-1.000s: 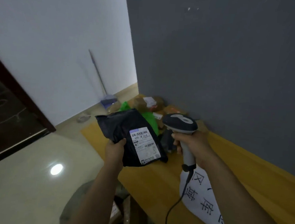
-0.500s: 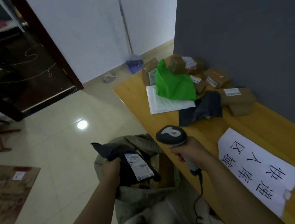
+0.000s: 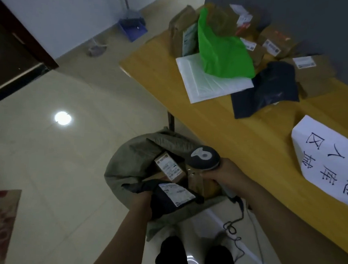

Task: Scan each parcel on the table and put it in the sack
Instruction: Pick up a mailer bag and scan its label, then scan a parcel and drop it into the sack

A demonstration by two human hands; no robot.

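One yellow table [image 3: 220, 135] fills the right side of the frame, and one grey-green sack [image 3: 129, 159] stands open on the floor at lower centre, against the table's edge. One white sign [image 3: 328, 165] with handwritten characters lies at the right edge. At the upper right, the far end of the table holds what look like six brown boxes [image 3: 314, 78], one white mailer [image 3: 204, 84], one green bag parcel [image 3: 223, 54] lying on it, and one dark parcel [image 3: 270, 91]. One labelled box [image 3: 168, 166] lies inside the sack. The left hand [image 3: 142, 204] grips one black parcel [image 3: 172, 200], label up, at the near rim of the sack's mouth. The right hand [image 3: 226, 175] is wrapped around the handle of one scanner [image 3: 205, 160] over the sack's right side. A second ago the black parcel was raised over the table beside the scanner; now it has dropped to the sack
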